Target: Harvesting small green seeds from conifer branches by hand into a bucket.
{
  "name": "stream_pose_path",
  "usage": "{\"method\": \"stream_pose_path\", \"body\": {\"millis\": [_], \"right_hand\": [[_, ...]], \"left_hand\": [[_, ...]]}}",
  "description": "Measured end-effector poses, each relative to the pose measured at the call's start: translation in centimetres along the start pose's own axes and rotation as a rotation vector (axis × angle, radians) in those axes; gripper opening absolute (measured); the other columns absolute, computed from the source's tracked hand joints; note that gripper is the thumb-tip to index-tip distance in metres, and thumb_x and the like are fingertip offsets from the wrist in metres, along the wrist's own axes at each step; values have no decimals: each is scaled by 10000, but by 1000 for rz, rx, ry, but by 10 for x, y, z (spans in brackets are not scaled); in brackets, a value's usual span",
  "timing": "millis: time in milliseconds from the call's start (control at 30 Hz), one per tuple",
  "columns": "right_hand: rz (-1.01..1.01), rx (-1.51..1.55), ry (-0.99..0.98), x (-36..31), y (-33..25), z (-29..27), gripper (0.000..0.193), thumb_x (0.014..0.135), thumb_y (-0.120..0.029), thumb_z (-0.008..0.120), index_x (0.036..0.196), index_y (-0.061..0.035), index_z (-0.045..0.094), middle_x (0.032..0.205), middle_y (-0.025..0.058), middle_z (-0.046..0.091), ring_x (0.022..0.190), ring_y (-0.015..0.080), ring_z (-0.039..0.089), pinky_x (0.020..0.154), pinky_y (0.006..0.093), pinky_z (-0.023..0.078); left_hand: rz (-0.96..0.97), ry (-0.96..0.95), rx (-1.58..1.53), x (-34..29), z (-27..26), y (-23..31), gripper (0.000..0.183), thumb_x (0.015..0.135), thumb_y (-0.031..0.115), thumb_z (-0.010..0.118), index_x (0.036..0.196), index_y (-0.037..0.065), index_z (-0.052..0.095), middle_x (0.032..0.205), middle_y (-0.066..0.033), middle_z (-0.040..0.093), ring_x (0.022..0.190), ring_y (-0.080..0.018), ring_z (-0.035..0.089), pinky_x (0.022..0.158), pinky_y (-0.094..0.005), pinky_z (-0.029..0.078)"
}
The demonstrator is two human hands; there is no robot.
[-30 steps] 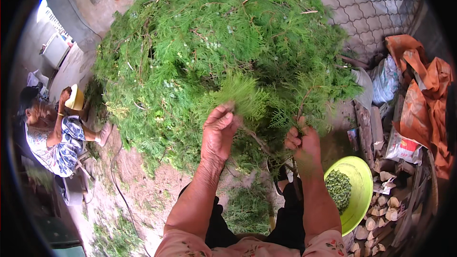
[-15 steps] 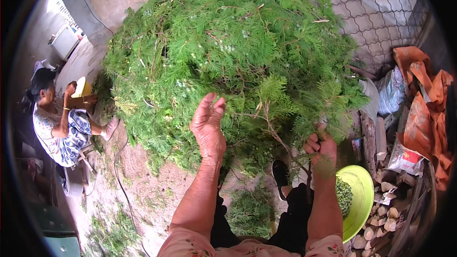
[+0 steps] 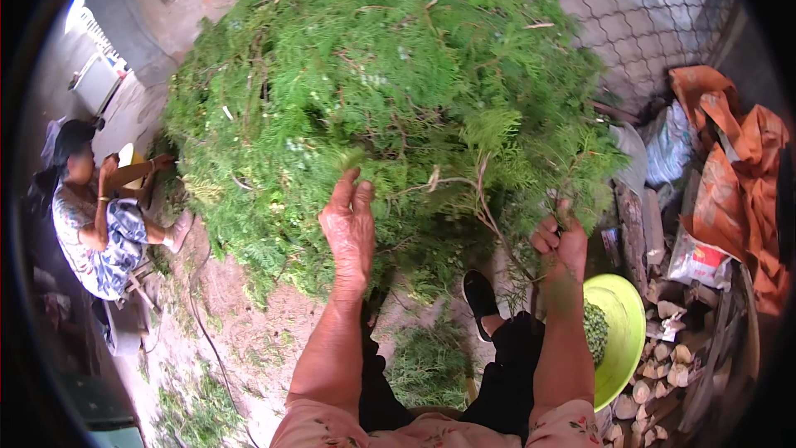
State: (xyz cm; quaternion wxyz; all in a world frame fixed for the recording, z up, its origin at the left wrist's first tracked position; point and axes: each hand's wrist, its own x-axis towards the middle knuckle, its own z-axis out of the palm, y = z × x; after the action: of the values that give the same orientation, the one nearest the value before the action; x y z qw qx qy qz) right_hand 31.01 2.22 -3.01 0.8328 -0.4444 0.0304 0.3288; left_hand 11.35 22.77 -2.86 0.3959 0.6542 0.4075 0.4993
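Note:
A large heap of green cypress branches fills the space in front of me. My left hand is raised at its near side, fingers closed, with a small, blurred green sprig at the fingertips. To the right, my right hand is closed on a leafy cypress branch, whose bare brown stem slants down toward my knee. By my right forearm stands a yellow-green basin, partly hidden by the arm, with small green cones in it.
Split firewood and an orange cloth lie at the right. Wire mesh stands behind the heap. A seated person with a yellow container is at the left. A dark cable and loose greenery lie on the floor.
My left hand has closed its fingers, and a green sprig now shows at their tips. My right hand stays on the branch. The seated person's arm has reached toward the heap.

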Motion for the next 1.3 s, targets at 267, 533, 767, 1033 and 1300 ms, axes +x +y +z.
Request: {"method": "stream_pose_path", "body": {"millis": [267, 533, 767, 1033, 1300], "right_hand": [[50, 117, 14, -5, -5, 14, 215, 881, -293, 503, 767, -115, 466, 556, -11, 361, 383, 75, 279, 360, 222, 212], [70, 72, -285, -1, -3, -6, 409, 884, -368, 472, 596, -83, 411, 476, -3, 318, 372, 80, 240, 373, 234, 171], [206, 133, -271, -13, 4, 16, 272, 867, -323, 521, 717, -107, 447, 495, -21, 360, 359, 68, 263, 370, 225, 196], [216, 84, -515, -8, 33, 13, 164, 896, -235, 470, 772, -129, 489, 479, 29, 454, 349, 105, 317, 360, 261, 248], [-664, -1054, -248, -24, 67, -9, 310, 870, -188, 512, 1150, -53, 493, 954, 40, 582, 797, 189, 557, 619, 320, 460]], "left_hand": [[-173, -991, -4, -33, 13, 4, 166, 771, 141, 636, 898, 34, 641, 774, -74, 649, 600, -163, 617, 588, -264, 513], [-276, -1065, -242, -28, 19, 13, 383, 751, 227, 680, 1025, -26, 592, 905, -95, 633, 814, -148, 590, 737, -275, 459], [-671, -932, -563, -35, 31, 22, 641, 704, 494, 664, 1072, -10, 519, 969, -114, 613, 859, -204, 589, 820, -326, 450], [-962, -449, -1113, -29, 37, 12, 445, 787, 408, 602, 1045, 64, 487, 839, -82, 585, 747, -213, 572, 694, -370, 475], [-987, -279, -1165, -19, 26, 29, 275, 840, 176, 525, 1050, 1, 501, 771, -57, 541, 624, -161, 495, 606, -280, 432]]}}
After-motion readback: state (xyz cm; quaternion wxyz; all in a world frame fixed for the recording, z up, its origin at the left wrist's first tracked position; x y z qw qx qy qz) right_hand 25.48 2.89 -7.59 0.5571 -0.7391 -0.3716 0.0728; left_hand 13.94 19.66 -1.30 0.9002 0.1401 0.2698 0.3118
